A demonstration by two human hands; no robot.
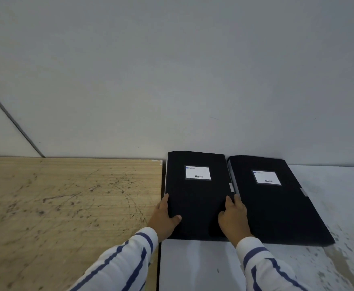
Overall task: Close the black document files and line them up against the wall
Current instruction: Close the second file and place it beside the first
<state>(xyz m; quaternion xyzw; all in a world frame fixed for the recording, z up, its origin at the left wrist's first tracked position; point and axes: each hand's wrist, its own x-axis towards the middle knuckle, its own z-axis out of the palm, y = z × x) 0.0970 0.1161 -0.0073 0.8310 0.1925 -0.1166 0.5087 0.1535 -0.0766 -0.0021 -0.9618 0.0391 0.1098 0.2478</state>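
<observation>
Now, left file [197, 194]: closed, flat, far end at wall [171, 80].
Left hand [163, 217]: clasps its left edge.
Right hand [233, 219]: clasps its right edge, beside right file [276, 204].

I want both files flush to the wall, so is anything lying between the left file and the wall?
Nothing visible. The left file, held at its sides by the left hand and right hand, already reaches the wall with its far edge, beside the right file.
</observation>
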